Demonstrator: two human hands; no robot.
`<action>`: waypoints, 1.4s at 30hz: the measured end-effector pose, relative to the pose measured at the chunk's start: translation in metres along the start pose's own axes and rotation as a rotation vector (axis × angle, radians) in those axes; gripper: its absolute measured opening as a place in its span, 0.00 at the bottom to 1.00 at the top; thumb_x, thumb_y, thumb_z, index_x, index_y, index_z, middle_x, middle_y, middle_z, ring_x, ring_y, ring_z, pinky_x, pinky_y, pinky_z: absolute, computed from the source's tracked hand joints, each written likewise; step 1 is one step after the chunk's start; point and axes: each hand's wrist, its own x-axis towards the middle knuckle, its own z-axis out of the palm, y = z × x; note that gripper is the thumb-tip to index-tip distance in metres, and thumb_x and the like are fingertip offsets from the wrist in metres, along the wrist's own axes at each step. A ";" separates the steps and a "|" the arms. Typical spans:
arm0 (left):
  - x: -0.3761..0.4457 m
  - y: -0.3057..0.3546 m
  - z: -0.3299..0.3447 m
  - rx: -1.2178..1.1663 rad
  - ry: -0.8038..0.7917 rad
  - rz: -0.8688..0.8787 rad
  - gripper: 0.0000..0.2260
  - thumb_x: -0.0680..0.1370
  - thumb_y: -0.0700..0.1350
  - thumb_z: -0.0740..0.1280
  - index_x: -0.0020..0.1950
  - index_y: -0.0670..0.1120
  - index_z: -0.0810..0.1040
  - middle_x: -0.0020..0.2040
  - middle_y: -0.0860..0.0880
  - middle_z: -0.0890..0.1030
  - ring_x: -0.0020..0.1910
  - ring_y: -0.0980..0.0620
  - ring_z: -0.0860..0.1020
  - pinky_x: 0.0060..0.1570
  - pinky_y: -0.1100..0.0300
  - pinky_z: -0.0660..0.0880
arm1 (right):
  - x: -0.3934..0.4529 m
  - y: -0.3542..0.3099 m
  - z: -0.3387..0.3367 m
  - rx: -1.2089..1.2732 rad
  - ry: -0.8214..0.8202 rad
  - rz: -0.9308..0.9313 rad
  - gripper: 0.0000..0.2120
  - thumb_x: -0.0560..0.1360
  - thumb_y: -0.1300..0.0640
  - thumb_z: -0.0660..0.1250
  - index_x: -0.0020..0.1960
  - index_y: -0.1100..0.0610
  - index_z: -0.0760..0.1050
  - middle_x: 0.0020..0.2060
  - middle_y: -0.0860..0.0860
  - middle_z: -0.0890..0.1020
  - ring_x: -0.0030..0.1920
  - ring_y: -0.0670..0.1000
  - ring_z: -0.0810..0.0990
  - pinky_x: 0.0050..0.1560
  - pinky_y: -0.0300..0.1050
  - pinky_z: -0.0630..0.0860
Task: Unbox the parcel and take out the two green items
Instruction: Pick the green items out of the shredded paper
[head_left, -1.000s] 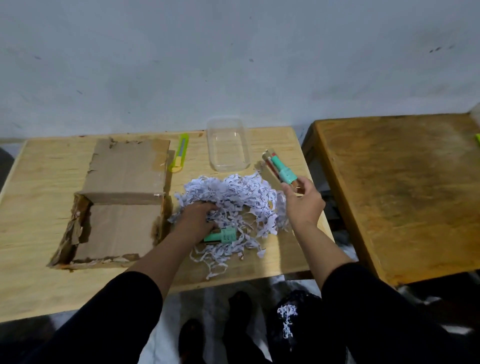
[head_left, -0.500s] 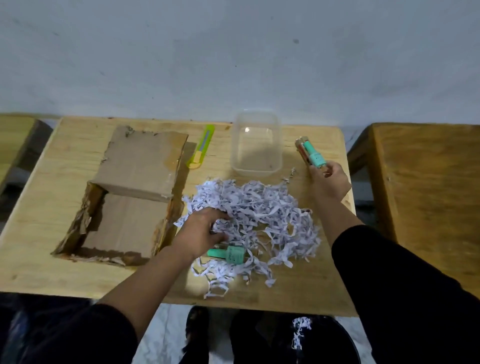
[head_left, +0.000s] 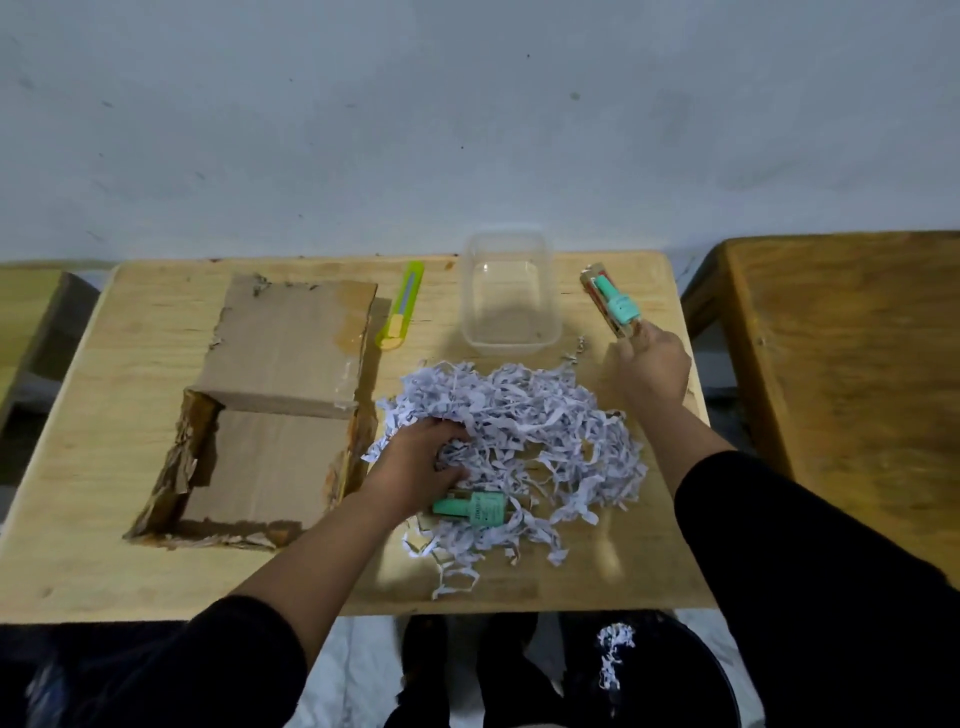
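Note:
The opened cardboard parcel (head_left: 270, 415) lies flat on the left of the light wooden table (head_left: 104, 561), its inside bare. A heap of white shredded paper (head_left: 524, 426) is spread to its right. My right hand (head_left: 652, 369) grips one green bottle on its card backing (head_left: 615, 304), holding it up at the table's far right. A second green bottle (head_left: 475, 508) lies in the shreds near the front. My left hand (head_left: 415, 467) is dug into the paper just above that bottle, fingers curled in shreds; whether it touches the bottle is unclear.
A clear plastic container (head_left: 511, 296) stands at the back, between the heap and the wall. A yellow-green box cutter (head_left: 401, 306) lies beside the parcel's lid. A darker wooden table (head_left: 841, 364) stands to the right across a gap. A black bin (head_left: 649, 670) sits below.
My right hand has carried the carded green bottle farther back and right, beside the clear container. My left hand stays in the shreds by the second bottle. The camera view has shifted left.

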 end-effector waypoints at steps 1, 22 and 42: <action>0.000 0.000 -0.001 0.013 -0.020 0.017 0.18 0.73 0.45 0.71 0.62 0.49 0.76 0.63 0.47 0.75 0.61 0.47 0.74 0.61 0.57 0.70 | -0.008 -0.001 -0.002 -0.016 0.007 -0.021 0.19 0.75 0.58 0.60 0.65 0.59 0.70 0.58 0.61 0.76 0.56 0.60 0.76 0.57 0.50 0.73; -0.046 -0.006 0.012 0.064 0.020 0.316 0.20 0.71 0.44 0.71 0.62 0.45 0.75 0.58 0.45 0.77 0.57 0.45 0.74 0.50 0.59 0.67 | -0.198 0.014 0.007 -0.134 -0.349 -0.470 0.13 0.71 0.60 0.69 0.55 0.60 0.78 0.52 0.59 0.81 0.55 0.60 0.77 0.53 0.47 0.72; -0.051 -0.015 0.010 -0.118 0.108 0.257 0.17 0.74 0.39 0.68 0.62 0.42 0.74 0.61 0.42 0.76 0.59 0.43 0.73 0.56 0.58 0.68 | -0.190 0.009 0.010 -0.191 -0.297 -0.513 0.14 0.72 0.59 0.69 0.57 0.58 0.76 0.53 0.58 0.79 0.57 0.57 0.72 0.55 0.47 0.69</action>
